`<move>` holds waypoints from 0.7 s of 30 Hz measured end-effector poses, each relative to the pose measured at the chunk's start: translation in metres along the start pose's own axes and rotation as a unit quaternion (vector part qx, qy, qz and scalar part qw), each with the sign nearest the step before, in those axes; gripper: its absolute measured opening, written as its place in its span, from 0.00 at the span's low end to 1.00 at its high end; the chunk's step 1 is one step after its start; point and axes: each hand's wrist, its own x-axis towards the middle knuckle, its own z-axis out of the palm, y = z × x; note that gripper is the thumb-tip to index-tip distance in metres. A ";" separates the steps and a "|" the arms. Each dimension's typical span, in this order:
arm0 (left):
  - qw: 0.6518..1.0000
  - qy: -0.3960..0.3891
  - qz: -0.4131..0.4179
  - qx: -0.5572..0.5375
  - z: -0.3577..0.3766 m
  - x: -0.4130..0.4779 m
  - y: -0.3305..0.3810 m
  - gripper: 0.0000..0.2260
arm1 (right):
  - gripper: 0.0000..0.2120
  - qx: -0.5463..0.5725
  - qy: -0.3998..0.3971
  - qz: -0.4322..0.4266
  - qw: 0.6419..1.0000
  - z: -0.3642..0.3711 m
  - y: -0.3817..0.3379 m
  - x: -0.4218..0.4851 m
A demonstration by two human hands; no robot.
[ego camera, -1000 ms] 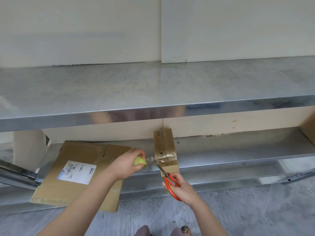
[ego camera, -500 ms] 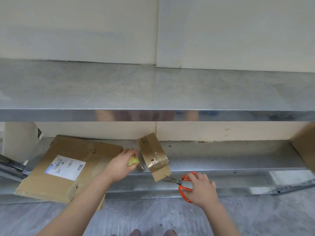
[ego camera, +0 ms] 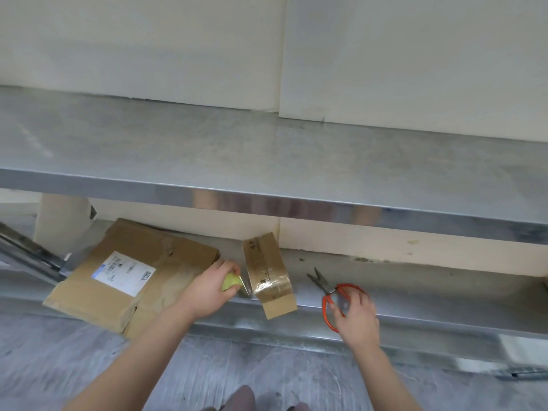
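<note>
Grips a yellow-green tape roll [ego camera: 230, 282] in the left hand [ego camera: 207, 290], fingers and thumb curled round it, just beside the left flank of a small cardboard box [ego camera: 268, 272]. Finds that box lying on the lower shelf [ego camera: 430, 295] under the desk [ego camera: 267, 161], turned at a slant, banded with glossy clear tape across its near half, its near end jutting past the shelf's front edge. Rests the right hand [ego camera: 357, 317] on the orange handles of the scissors [ego camera: 328, 289], apart from the box on its right side, with the fingers spread and touching the loops; cannot tell whether closed on them or merely lying there. Has the scissors flat on the shelf, blades slightly parted and pointing away toward the back wall. Shows, left of the tape roll, a flattened cardboard sheet [ego camera: 166, 262] with a white label, lying on the same shelf and overhanging its front edge above the grey floor [ego camera: 207, 366].
</note>
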 end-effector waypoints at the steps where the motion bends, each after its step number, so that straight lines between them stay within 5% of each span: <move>1: 1.000 0.004 -0.004 -0.004 0.000 -0.001 0.001 0.10 | 0.22 -0.008 -0.007 -0.015 1.000 0.000 0.000 0.002; 5: 1.000 0.020 -0.015 -0.004 -0.001 -0.006 0.002 0.10 | 0.20 -0.116 0.053 -0.068 0.990 -0.002 -0.010 -0.007; 8: 1.000 0.022 -0.014 -0.009 0.000 -0.010 0.003 0.09 | 0.17 -0.029 0.088 -0.174 0.980 -0.004 -0.039 -0.017; 11: 1.000 0.016 -0.009 -0.012 0.000 -0.016 0.004 0.09 | 0.21 0.020 0.038 -0.274 0.961 0.001 -0.086 -0.019; 16: 0.999 -0.002 -0.019 -0.039 -0.004 -0.030 -0.007 0.09 | 0.23 0.080 -0.046 -0.195 0.976 0.023 -0.115 -0.015; 21: 0.996 -0.043 -0.022 -0.077 -0.008 -0.036 -0.018 0.10 | 0.23 0.202 -0.038 -0.128 0.970 0.036 -0.115 -0.021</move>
